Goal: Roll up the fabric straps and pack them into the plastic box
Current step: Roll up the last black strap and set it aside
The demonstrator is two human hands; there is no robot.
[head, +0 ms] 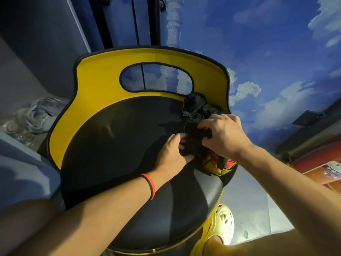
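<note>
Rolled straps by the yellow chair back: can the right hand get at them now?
Probably yes: the right hand lies beside the rolled straps, nothing between. But its fingers are curled on a black strap bundle that the left hand also holds, so it must let go first.

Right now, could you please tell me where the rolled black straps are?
In the head view, the rolled black straps sit at the far right of the seat, against the yellow backrest, just beyond the right hand.

Seemingly a home: sky-mural wall [267, 43], yellow chair [103, 84], foam clog [224, 218].
</note>
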